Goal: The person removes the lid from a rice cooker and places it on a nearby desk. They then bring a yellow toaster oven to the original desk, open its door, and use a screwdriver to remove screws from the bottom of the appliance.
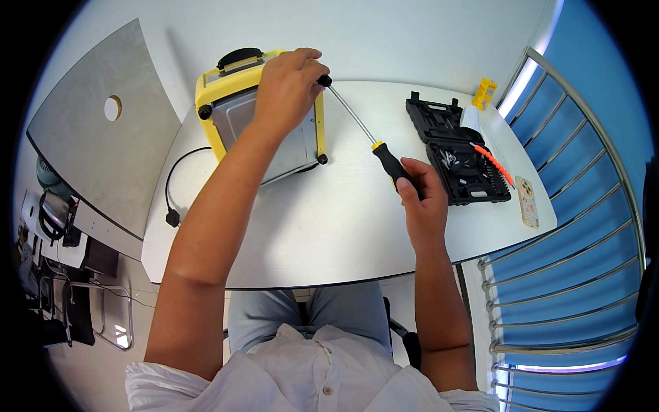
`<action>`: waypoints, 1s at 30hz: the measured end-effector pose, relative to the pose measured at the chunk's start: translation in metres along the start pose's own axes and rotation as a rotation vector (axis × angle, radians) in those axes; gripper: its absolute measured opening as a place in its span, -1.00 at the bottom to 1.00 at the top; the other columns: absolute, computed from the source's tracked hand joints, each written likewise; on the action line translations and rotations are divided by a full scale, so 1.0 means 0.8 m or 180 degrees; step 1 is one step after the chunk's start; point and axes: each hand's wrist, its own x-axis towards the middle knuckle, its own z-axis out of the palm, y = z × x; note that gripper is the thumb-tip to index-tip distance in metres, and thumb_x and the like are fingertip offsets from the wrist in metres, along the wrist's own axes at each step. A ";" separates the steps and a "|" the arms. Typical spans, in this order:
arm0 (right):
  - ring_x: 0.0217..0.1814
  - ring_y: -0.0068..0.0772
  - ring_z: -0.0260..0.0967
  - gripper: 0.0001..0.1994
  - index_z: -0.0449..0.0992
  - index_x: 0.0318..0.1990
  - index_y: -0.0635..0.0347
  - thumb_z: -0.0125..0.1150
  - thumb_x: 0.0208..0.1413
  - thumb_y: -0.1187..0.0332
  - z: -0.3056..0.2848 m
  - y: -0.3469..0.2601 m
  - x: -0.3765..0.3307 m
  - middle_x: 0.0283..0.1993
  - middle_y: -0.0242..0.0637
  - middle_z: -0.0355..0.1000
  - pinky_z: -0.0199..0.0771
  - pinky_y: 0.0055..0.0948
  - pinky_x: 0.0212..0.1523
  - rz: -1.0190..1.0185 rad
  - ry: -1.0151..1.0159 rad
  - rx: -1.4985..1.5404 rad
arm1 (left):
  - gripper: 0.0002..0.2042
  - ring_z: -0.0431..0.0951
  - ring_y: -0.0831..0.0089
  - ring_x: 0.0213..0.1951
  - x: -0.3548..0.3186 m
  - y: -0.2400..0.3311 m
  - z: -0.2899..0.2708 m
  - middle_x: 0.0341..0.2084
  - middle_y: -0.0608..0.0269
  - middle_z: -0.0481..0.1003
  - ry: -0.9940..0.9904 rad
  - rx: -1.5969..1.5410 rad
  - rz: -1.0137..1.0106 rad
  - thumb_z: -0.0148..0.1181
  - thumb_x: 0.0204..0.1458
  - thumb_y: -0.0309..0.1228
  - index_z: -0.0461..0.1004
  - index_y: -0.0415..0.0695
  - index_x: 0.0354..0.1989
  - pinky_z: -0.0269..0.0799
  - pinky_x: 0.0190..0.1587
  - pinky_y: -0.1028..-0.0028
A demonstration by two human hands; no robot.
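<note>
A small yellow appliance that looks like a toaster oven (pixel 208 91) stands tipped up on the table, its grey metal underside and black corner feet toward me. My left hand (pixel 289 88) is closed over its upper right edge, the fingers curled by the black foot (pixel 325 81) there. In my right hand (pixel 425 202) is a long screwdriver (pixel 390 162) with a black and yellow handle. Its shaft slants up to the left and the tip meets that foot; the tip itself is hidden.
An open black tool case (pixel 464 167) with bits lies at the right, an orange flexible shaft (pixel 493 163) across it. Beyond it are a phone (pixel 527 202) and a yellow box (pixel 484 94). The appliance's black plug (pixel 173 218) rests at the table's left. Metal railing (pixel 596 127) borders the right side.
</note>
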 end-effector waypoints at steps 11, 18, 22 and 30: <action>-0.26 -0.67 0.25 -0.68 0.39 0.06 0.24 0.11 0.12 0.48 -0.008 0.021 -0.019 -0.15 -0.38 0.39 0.28 -0.63 -0.26 0.0509 -0.0114 0.0490 | -0.76 0.42 0.32 0.00 -0.002 0.004 -0.015 -0.09 0.40 0.48 -0.0253 0.0135 0.0356 0.37 -0.27 -0.53 0.58 0.04 -0.36 0.33 0.02 0.26; -0.26 -0.69 0.27 -0.67 0.42 0.06 0.16 0.11 0.11 0.45 -0.058 0.028 -0.045 -0.12 -0.36 0.41 0.22 -0.66 -0.34 0.0520 0.0116 0.0469 | -0.75 0.48 0.24 -0.15 -0.014 0.040 -0.004 -0.22 0.35 0.50 -0.0853 -0.0789 0.0469 0.32 -0.19 -0.56 0.47 -0.10 -0.28 0.43 -0.14 0.33; -0.27 -0.68 0.26 -0.69 0.42 0.05 0.18 0.10 0.11 0.47 -0.100 0.024 -0.058 -0.17 -0.39 0.40 0.22 -0.65 -0.33 0.0637 0.0215 0.0114 | -0.78 0.48 0.30 -0.28 -0.031 0.076 0.029 -0.34 0.34 0.47 -0.1232 -0.0912 0.0259 0.31 -0.19 -0.56 0.46 -0.08 -0.33 0.44 -0.26 0.31; -0.27 -0.63 0.29 -0.71 0.44 0.00 0.21 0.13 0.09 0.45 -0.143 0.036 -0.077 -0.24 -0.38 0.41 0.30 -0.61 -0.20 0.0706 0.0435 -0.0511 | -0.82 0.50 0.32 -0.27 -0.064 0.130 0.095 -0.33 0.35 0.46 -0.1480 -0.1346 -0.0169 0.32 -0.15 -0.46 0.50 -0.04 -0.33 0.43 -0.29 0.35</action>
